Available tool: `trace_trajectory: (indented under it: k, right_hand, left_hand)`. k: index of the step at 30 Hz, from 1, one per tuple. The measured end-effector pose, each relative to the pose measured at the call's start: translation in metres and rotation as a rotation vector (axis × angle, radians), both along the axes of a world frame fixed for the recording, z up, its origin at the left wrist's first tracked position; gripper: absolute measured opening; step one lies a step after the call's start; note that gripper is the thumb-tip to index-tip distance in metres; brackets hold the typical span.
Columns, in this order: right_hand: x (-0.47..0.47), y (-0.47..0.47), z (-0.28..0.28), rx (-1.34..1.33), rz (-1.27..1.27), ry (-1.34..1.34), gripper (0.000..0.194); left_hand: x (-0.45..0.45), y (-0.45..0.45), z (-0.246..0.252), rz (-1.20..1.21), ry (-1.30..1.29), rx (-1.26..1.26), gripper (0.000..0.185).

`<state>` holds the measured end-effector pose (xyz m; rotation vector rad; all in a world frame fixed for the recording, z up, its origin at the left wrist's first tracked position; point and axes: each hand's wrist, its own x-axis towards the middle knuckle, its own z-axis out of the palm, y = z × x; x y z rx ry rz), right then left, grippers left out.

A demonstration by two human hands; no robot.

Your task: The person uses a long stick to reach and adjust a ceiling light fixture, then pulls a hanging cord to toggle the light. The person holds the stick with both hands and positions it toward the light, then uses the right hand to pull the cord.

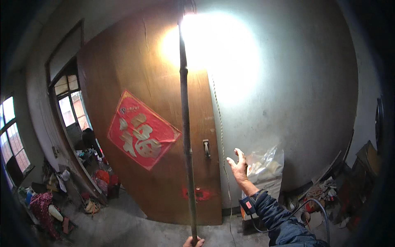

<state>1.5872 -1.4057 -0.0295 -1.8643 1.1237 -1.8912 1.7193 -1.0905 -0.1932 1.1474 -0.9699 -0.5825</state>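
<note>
My left hand (194,241) grips the lower end of a long, dark bamboo pole (187,129) at the bottom edge of the view. The pole rises almost upright past a bright glare, where its upper part meets things I cannot make out. My right hand (240,168) is raised with fingers apart and nothing in it, to the right of a thin twisted cord (221,129). A small black device (247,206) with a cable is strapped near that wrist. Behind the pole stands a brown wooden door (166,191) with a metal handle (206,148).
A red diamond-shaped paper (143,131) with gold writing is on the door. Beyond my right hand stands a clear plastic bag (271,163) of pale items. Clutter (321,197) lines the right wall. At left, a person in dark clothing (89,139) bends beyond the doorway.
</note>
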Motion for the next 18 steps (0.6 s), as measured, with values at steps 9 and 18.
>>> trace_trajectory:
  k: [9, 18]
  right_hand:
    - [0.008, -0.136, -0.016, 0.274, 0.112, 0.160, 0.069]
    - [0.009, -0.175, -0.003, 0.089, 0.274, -0.095, 0.037]
  left_hand:
    - [0.006, -0.042, -0.022, 0.062, 0.221, -0.088, 0.016]
    - [-0.017, -0.081, 0.015, 0.154, 0.113, -0.122, 0.015]
